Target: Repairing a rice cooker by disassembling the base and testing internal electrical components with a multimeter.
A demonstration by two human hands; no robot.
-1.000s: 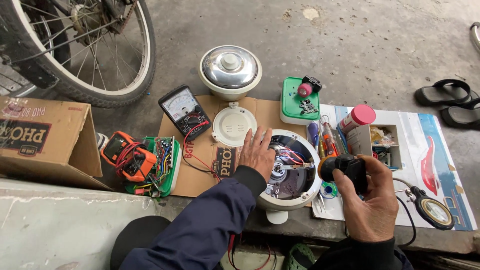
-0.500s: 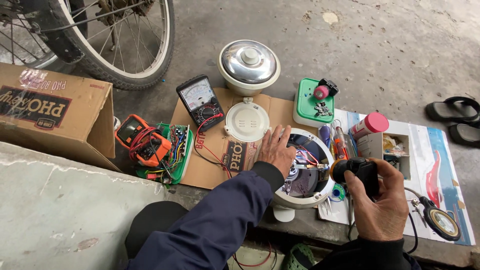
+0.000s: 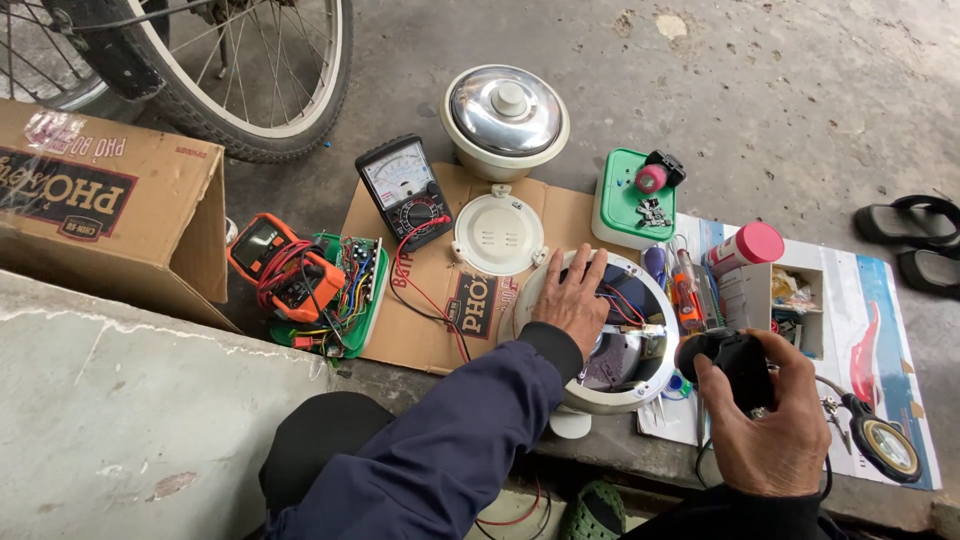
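My left hand point(image 3: 572, 298) rests flat on the rim of an upturned white cooker body point(image 3: 632, 398), whose open underside shows red and blue wires. My right hand point(image 3: 770, 430) grips a black handled tool point(image 3: 735, 362) just right of that body, with a cord trailing down from it. A round white base cover point(image 3: 499, 235) lies on brown cardboard point(image 3: 400, 320) beside my left hand. The cooker's lidded pot point(image 3: 505, 110) stands further back.
A black analog meter point(image 3: 405, 190) and an orange clamp meter point(image 3: 285, 268) on a green circuit board lie to the left. A cardboard box point(image 3: 100, 210), a bicycle wheel point(image 3: 250, 90), a green box point(image 3: 632, 200), screwdrivers point(image 3: 680, 285), a magnifier point(image 3: 885, 445) and sandals point(image 3: 910, 240) surround the work.
The view has shifted so everything sits further right and lower. My left hand stays on the cooker body; my right hand with the black tool has stayed beside it.
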